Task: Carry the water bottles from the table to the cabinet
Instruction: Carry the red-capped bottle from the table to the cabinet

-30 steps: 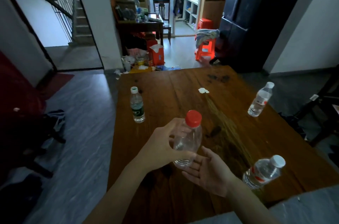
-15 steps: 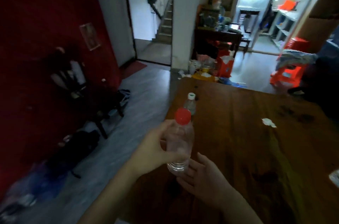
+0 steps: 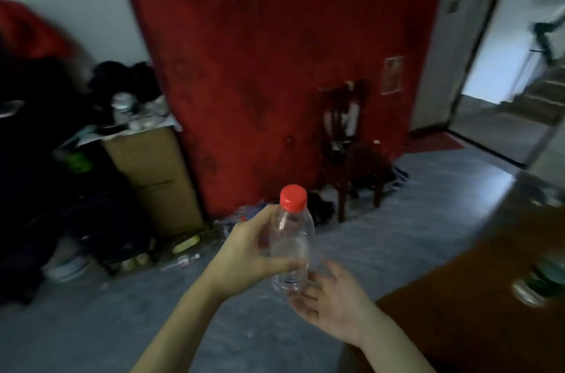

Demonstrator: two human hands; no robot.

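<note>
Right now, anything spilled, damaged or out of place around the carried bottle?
The red-capped bottle is upright, capped and intact in the left hand, with the right hand open under its base. The only oddity is a clear plastic bottle lying on its side on the floor among litter near the brown cabinet. No spill shows.

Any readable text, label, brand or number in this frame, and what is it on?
None can be read.
Bottle with the red cap, held by the left hand: clear, no label visible.
Red paper on the red wall: too blurred.
Green-labelled bottle on the table: too blurred.
</note>
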